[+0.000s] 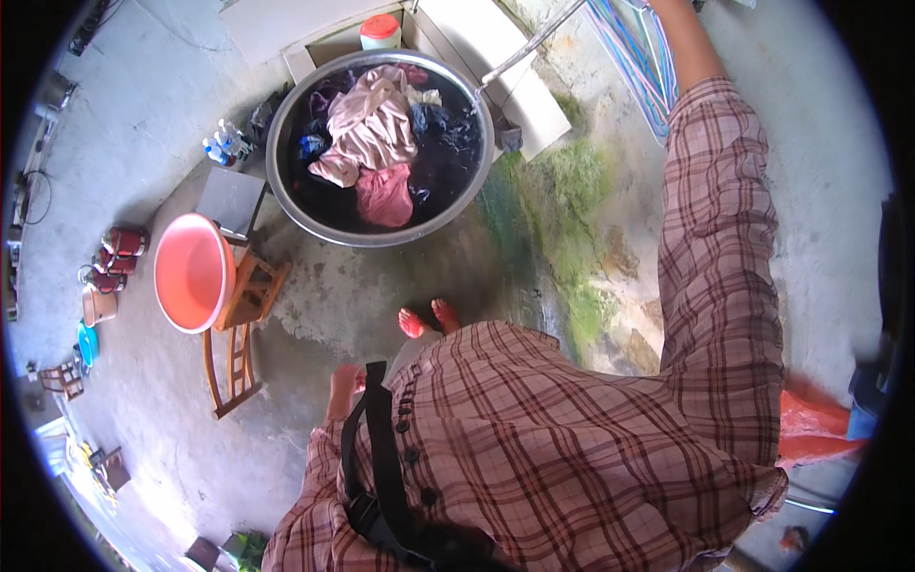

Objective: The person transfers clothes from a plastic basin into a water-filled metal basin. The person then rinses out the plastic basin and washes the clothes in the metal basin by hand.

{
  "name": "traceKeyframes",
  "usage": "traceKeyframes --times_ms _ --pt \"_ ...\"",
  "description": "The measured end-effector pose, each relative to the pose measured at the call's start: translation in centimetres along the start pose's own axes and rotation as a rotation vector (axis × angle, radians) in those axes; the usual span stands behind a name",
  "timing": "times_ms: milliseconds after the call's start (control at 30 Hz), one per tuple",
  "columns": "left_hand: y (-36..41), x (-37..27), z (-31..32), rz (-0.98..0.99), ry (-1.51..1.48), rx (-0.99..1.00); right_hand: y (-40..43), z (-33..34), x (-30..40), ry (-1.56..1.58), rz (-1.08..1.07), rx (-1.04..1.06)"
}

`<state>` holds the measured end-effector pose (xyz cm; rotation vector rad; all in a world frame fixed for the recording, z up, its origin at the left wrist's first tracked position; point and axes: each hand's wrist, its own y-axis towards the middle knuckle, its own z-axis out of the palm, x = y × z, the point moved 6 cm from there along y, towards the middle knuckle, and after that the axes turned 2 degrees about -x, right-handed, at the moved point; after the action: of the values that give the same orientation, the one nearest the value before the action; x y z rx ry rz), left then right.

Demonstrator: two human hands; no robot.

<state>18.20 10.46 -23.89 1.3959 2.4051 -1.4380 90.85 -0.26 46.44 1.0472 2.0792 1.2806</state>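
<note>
My left hand (347, 379) hangs low beside my body, close to a black strap; its fingers show only partly. My right arm reaches up past the top right edge, so the right hand is out of view. Beside that forearm hangs a bundle of blue, pink and white clothes hangers (636, 71). In front of me stands a large round metal basin (382, 241) of dark water. A shiny pale pink cloth (375, 121) lies in it, with a darker pink cloth (386, 196) and several dark and blue cloths around.
A pink plastic basin (189, 275) rests on a wooden chair (246, 293) at the left. Near it are a grey-topped stool (230, 194) and plastic bottles (225, 143). A metal pipe (532, 43) slants above the large basin's right rim. Green growth (572, 207) covers part of the floor.
</note>
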Motion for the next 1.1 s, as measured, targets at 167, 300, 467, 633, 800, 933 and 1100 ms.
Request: traceKeyframes --times_ms 167,300,467,633,800,933,1100 --pt "-2.4 -0.5 -0.6 0.139 -0.643 -0.405 -4.3 0.0 1.4 0.396 0.033 0.077" --pt "-2.7 -0.7 -1.0 -0.170 -1.140 -0.237 -18.1 5.3 3.5 0.408 -0.009 0.639" --pt "-4.2 2.9 2.1 -0.476 -1.494 0.044 -39.2 12.8 6.9 0.654 -0.011 1.243" --pt "-4.9 0.5 -1.0 -0.506 -1.424 -0.210 -52.4 16.0 8.6 0.628 0.178 1.396" --pt "-3.9 2.1 -2.0 -0.535 -1.235 -0.237 -53.3 17.3 14.1 0.606 0.119 1.505" --pt "-3.0 -2.3 -5.2 -0.561 -1.497 -0.413 -55.9 21.1 16.2 0.679 0.092 1.609" --pt "-3.3 -2.8 -0.5 -0.466 -1.520 -0.572 -58.4 24.7 22.7 0.794 0.056 1.636"
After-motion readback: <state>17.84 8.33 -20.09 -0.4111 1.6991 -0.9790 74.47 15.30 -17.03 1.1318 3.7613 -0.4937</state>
